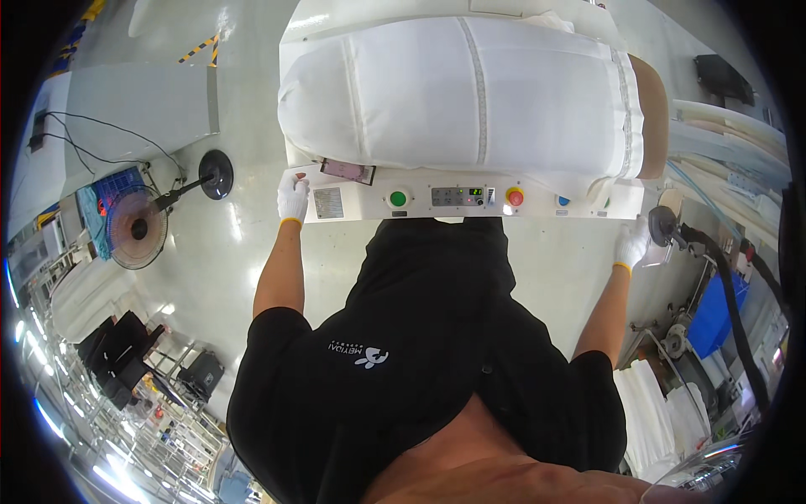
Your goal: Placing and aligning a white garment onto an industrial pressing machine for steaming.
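Observation:
White cloth [420, 97] with several seams lies stretched over the long padded form of a machine in front of me. At the left end of the control panel [495, 209] is my left hand [293, 198], in a white glove, its fingers curled at the corner. What they hold, if anything, is hidden. Just right of it, a pinkish flat rectangular object [347, 171] with a dark edge rests on the machine. My right hand [631, 244], also gloved, is at the panel's right end, beside a dark round disc [662, 225]. Its fingers are hidden.
The panel carries a green button [397, 199], a small lit display [475, 192] and a red knob [515, 196]. A standing fan [138, 227] with a round base [217, 175] is on the left. At right are a dark hose [730, 294] and a blue panel [719, 315].

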`<action>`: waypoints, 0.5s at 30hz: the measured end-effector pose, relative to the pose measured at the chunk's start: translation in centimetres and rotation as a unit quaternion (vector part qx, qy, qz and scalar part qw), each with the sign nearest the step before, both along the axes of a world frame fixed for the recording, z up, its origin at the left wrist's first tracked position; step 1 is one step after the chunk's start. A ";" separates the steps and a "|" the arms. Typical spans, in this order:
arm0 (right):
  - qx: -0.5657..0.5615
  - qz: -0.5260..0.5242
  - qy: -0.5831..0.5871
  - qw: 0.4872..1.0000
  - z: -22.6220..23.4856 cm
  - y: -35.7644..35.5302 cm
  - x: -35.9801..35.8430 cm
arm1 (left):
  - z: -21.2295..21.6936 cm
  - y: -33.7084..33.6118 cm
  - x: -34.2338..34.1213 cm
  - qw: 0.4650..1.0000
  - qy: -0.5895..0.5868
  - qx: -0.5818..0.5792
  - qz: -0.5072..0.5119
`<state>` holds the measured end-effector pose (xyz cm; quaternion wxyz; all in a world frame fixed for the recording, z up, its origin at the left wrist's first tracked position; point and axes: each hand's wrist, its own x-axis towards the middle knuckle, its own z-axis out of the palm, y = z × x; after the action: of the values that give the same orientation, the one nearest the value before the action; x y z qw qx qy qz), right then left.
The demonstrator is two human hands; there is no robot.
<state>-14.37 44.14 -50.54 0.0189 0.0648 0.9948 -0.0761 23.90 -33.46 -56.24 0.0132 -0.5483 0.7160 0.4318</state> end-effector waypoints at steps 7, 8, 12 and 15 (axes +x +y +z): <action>-0.115 -0.056 -0.012 0.992 -3.0 -4.6 6.8 | -3.1 -2.0 0.6 0.989 0.067 -0.074 -0.112; -0.124 -0.071 -0.034 0.989 -2.3 -6.7 7.3 | -3.2 -2.4 1.1 0.990 0.056 -0.068 -0.107; -0.097 -0.102 -0.111 0.984 0.4 -9.2 8.3 | -2.4 -2.2 0.1 0.996 0.026 -0.038 -0.076; -0.095 -0.130 -0.107 0.981 0.9 -8.2 7.5 | -2.1 -2.3 -0.3 0.996 0.021 -0.026 -0.081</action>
<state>-6.90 35.93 -49.68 0.1210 0.1993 0.9584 -0.1645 23.64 -35.79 -58.39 0.0191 -0.4795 0.7691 0.4221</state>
